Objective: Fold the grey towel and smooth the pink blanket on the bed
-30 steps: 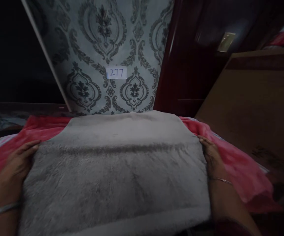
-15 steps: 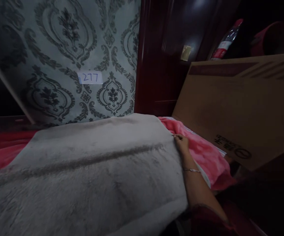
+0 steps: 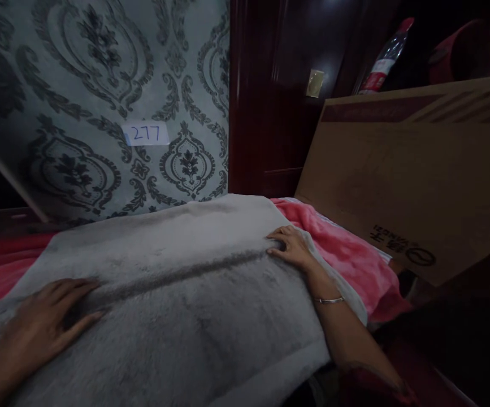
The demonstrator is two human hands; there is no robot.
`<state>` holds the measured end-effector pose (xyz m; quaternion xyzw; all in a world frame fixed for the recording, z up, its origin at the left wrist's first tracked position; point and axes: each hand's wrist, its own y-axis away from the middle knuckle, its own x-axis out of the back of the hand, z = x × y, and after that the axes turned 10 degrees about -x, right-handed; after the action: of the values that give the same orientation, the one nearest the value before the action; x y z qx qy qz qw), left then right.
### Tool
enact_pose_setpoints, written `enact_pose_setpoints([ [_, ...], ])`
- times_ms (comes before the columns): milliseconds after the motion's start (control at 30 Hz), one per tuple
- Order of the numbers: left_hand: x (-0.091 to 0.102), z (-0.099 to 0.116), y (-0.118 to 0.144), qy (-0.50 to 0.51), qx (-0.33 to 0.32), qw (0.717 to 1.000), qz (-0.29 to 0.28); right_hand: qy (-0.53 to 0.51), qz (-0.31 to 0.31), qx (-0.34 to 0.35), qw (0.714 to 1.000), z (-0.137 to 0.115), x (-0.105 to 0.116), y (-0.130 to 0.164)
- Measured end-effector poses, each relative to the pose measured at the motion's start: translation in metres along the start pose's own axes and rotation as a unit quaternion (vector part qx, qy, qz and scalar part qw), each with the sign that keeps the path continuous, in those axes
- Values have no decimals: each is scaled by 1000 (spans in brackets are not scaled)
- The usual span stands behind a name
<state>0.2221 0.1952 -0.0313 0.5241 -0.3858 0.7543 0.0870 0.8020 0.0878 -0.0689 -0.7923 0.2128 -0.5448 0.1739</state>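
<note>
A grey plush blanket [image 3: 194, 328] lies spread out before me, with a dark crease running across it from left to right. My left hand [image 3: 53, 316] rests on its left part, thumb and fingers apart around the crease's left end. Over at the right end of the crease, my right hand [image 3: 291, 246] touches the blanket with thumb and fingers apart; no fabric shows pinched between them. Beneath the blanket, a pink blanket [image 3: 350, 265] shows along the right side and at the far left.
A large cardboard box [image 3: 397, 169] stands on the right, a red-labelled bottle [image 3: 386, 59] behind it. Behind the blanket are a patterned wall [image 3: 143, 68] with a paper marked 277 [image 3: 147, 133] and a dark red wooden panel [image 3: 261, 113].
My left hand has come in from the left edge onto the blanket. My right hand has let go of the blanket's right edge and moved left onto its surface, fingers opening.
</note>
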Motion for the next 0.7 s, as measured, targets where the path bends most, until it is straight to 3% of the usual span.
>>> enact_pose_setpoints([
  [133,-12,-3,0,-20,-23,999,-35,3,-29,7,1000,13,-5,1],
  [400,-2,8,6,-69,-48,996,-22,-53,-16,19,998,23,-20,1],
  [533,3,15,9,-86,-57,995,12,-89,35,11,995,11,-14,6],
  [700,14,20,12,-100,-60,992,49,-94,140,4,986,-7,11,25],
])
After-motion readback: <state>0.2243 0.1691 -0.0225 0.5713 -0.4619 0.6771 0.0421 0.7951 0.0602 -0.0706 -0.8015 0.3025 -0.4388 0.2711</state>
